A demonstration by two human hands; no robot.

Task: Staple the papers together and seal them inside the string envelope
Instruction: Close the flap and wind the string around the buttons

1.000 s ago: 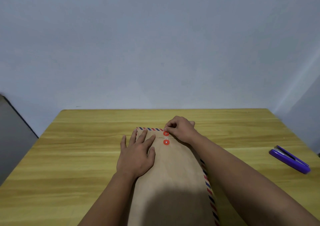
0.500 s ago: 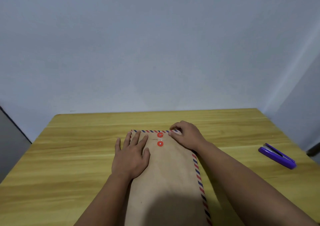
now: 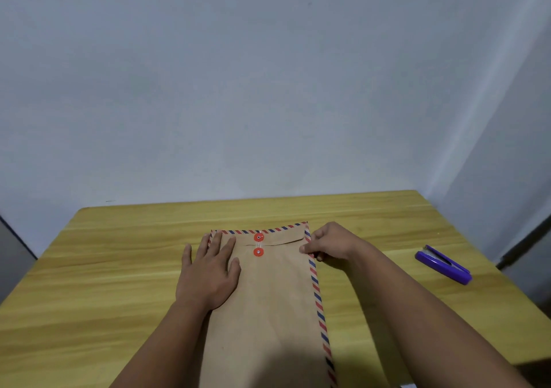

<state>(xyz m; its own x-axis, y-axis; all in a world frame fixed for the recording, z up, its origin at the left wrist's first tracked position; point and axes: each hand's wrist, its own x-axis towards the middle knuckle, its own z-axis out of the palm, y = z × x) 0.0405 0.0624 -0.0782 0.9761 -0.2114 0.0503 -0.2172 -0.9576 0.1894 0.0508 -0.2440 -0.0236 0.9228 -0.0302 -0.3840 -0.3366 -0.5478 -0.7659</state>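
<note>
A: What is the envelope made of?

B: Matte brown kraft paper, a long flat rectangle with red and blue diagonal stripes along its far edge and right edge. The flap is folded down, and 2 round red buttons sit 1 above the other on the centre line, with pale string running between them.

A: And what carries it?

B: A yellowish wood-grain surface, smooth, with straight streaks running left to right.

A: Where does the envelope lie on it?

B: Around the middle, its flap end well short of the far edge and its other end running out of view at the near edge.

A: Which way does it point?

B: Its long axis runs from the near edge toward the far edge, flap end away from the person, closure side up.

A: The hands?

B: The left hand lies flat, fingers spread, palm down on the envelope's left part, just left of the buttons. The right hand is at the striped right edge near the far right corner of the envelope, fingers curled with the tips pressing on that edge. I cannot tell whether it pinches the paper or only rests against it.

A: Anything else?

B: A glossy purple plastic stapler, narrow and wedge-shaped, lies well apart from both hands near the right edge of the surface, angled toward the near right corner.
</note>
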